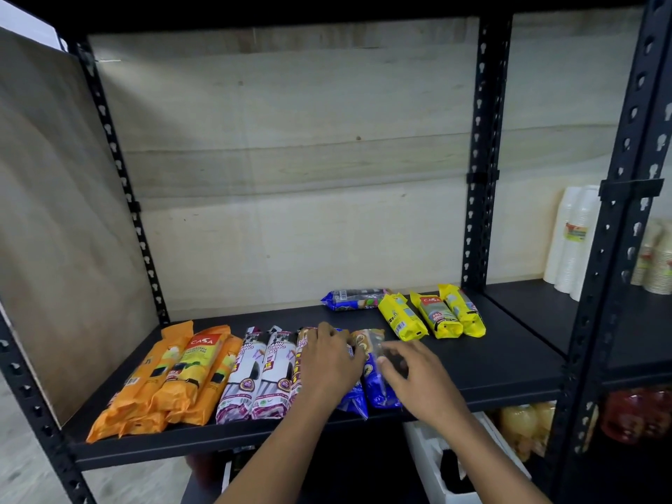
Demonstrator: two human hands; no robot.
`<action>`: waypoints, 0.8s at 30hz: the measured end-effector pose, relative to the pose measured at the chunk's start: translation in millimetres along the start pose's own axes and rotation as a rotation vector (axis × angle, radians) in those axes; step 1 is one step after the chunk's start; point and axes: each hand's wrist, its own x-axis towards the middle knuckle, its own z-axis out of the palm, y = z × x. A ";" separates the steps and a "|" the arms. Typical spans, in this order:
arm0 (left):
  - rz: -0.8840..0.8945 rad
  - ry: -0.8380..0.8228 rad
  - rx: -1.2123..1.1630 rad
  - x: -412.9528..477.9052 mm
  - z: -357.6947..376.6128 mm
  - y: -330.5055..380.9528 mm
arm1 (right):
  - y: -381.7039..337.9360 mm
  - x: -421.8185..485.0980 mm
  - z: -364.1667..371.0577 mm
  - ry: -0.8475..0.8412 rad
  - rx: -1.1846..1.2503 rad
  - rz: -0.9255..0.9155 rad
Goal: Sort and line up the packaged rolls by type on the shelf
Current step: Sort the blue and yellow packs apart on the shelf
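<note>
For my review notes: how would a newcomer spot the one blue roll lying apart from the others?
Look at the black shelf, toward its back right. Behind the three yellow rolls lies the stray blue roll. Unlike every other pack, it lies sideways against the back wall, not pointing frontward.

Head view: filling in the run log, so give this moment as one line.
phase: lining up blue rolls | left hand: on rolls | right hand: on blue roll | stray blue roll: at back | yellow rolls: grouped right

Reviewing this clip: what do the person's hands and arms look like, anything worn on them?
Both arms are bare up to the frame's bottom edge: no sleeves show. The left hand and right hand wear no gloves, and no watch, bracelet or ring is visible. The fingers are slightly motion-blurred.
</note>
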 end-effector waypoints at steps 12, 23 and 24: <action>0.111 -0.104 0.016 72.7 18.8 0.2 | 30.3 80.0 -17.5 -0.030 -0.256 0.176; 0.148 -0.164 0.063 155.6 57.7 -36.3 | 46.9 125.8 -0.3 -0.169 -0.324 0.207; 0.146 -0.171 0.061 163.6 60.8 -37.6 | 48.6 128.1 1.7 -0.189 -0.328 0.218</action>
